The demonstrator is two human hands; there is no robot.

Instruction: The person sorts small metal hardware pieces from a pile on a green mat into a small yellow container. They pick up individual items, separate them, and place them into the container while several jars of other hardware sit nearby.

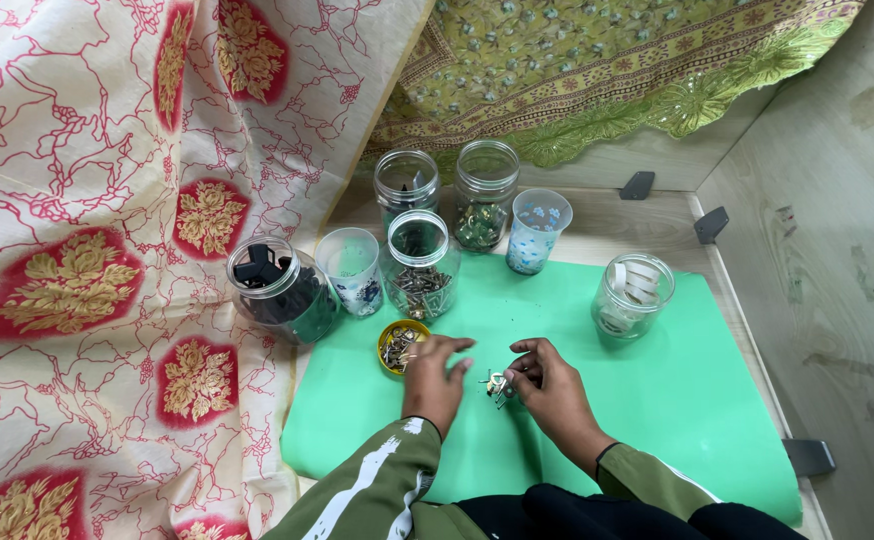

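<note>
My right hand (549,385) pinches a small metal and white part (497,383) just above the green mat (697,380). My left hand (435,378) hovers beside it with fingers spread, holding nothing I can see, right next to a small yellow lid (389,338) filled with little metal pieces. The fingertips of the left hand reach toward the part but stay a little apart from it.
Behind the mat stand several clear jars: one with dark parts (275,288), one with metal pieces (419,268), two at the back (406,184) (485,192), one with white strips (632,296). Two plastic cups (351,268) (537,230) stand among them. Patterned cloth (97,250) hangs left.
</note>
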